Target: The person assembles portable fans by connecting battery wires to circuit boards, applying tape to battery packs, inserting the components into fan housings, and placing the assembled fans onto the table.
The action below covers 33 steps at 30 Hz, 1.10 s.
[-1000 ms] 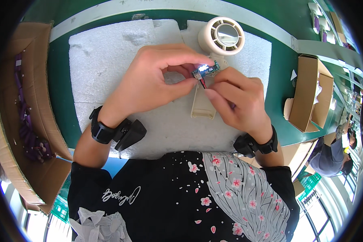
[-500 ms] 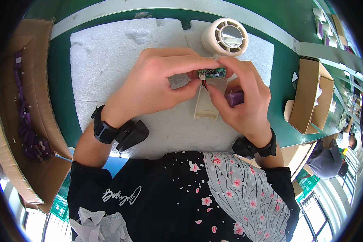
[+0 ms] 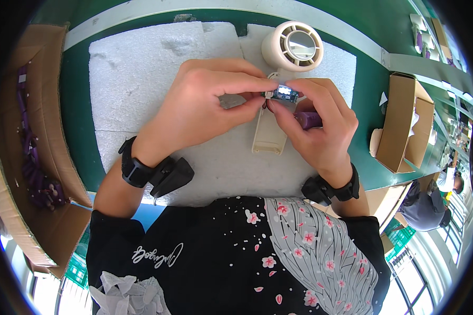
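Observation:
Between both hands is a small circuit board (image 3: 285, 93) whose display glows white. My left hand (image 3: 215, 100) pinches its left end, where a white connector and red and black wires sit. The thumb and fingers of my right hand (image 3: 320, 118) close on the board's right side. A purple cylindrical battery (image 3: 309, 120) is tucked in the right palm. Below the board lies the open cream handle of a handheld fan (image 3: 269, 136). Its round fan head (image 3: 294, 47), with a mirror-like centre, rests just beyond my fingers.
White foam sheets (image 3: 142, 73) cover the green bench. At the left a cardboard box (image 3: 71, 231) holds several purple batteries with wires (image 3: 44, 191). Another open carton (image 3: 397, 123) stands at the right. A person (image 3: 425, 210) sits farther off to the right.
The board's display has lit up; it was dark before. The board has tilted slightly, and my right hand has shifted a little to the right.

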Each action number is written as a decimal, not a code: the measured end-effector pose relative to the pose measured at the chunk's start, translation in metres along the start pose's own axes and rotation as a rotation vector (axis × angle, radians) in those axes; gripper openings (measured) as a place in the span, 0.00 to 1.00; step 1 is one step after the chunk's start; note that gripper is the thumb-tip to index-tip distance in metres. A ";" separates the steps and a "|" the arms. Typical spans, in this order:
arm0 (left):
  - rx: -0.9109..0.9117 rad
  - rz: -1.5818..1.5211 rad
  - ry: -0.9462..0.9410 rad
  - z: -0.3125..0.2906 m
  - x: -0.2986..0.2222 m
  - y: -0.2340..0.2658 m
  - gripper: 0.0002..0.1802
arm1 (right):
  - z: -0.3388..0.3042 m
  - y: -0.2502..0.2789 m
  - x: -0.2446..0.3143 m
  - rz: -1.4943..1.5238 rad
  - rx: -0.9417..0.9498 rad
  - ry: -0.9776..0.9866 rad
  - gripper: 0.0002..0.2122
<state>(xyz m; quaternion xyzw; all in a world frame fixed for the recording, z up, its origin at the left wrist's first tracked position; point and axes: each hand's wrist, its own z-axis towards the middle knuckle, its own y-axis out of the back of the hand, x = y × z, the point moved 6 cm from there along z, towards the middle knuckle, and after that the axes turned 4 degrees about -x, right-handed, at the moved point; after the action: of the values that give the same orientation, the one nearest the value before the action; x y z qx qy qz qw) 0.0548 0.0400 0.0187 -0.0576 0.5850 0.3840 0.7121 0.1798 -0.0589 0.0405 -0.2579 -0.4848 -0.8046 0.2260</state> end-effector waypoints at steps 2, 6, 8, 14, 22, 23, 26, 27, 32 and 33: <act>-0.061 0.040 -0.032 0.000 -0.001 0.001 0.13 | 0.002 0.000 0.001 -0.002 0.007 -0.026 0.20; -0.027 0.064 -0.080 -0.001 -0.005 0.000 0.17 | 0.001 0.000 0.000 -0.004 -0.007 -0.003 0.20; -0.030 0.068 -0.077 -0.001 -0.005 0.000 0.17 | 0.001 0.000 -0.001 -0.004 -0.015 0.014 0.20; -0.096 0.084 -0.066 0.000 -0.005 -0.001 0.12 | 0.002 0.000 -0.001 -0.020 -0.044 0.008 0.18; -0.102 0.072 -0.063 -0.001 -0.004 -0.003 0.12 | 0.000 -0.001 -0.001 -0.016 -0.060 -0.008 0.17; -0.103 0.072 -0.064 -0.001 -0.004 -0.003 0.12 | 0.001 -0.001 -0.002 -0.005 -0.062 -0.016 0.17; -0.049 -0.043 -0.015 -0.004 0.000 -0.008 0.19 | 0.002 0.001 -0.005 0.029 -0.075 -0.077 0.15; -0.048 -0.044 -0.015 -0.004 -0.002 -0.010 0.19 | 0.002 0.002 -0.007 0.047 -0.081 -0.109 0.14; -0.091 -0.035 0.096 -0.005 -0.006 -0.020 0.24 | 0.000 0.004 -0.009 0.060 -0.035 -0.183 0.13; -0.106 -0.027 0.091 -0.006 -0.005 -0.023 0.25 | 0.000 0.004 -0.010 0.057 -0.027 -0.190 0.13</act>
<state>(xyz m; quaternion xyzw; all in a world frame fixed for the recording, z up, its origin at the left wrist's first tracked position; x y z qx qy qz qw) 0.0638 0.0187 0.0127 -0.1204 0.5948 0.4017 0.6859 0.1896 -0.0600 0.0372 -0.3496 -0.4856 -0.7762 0.1986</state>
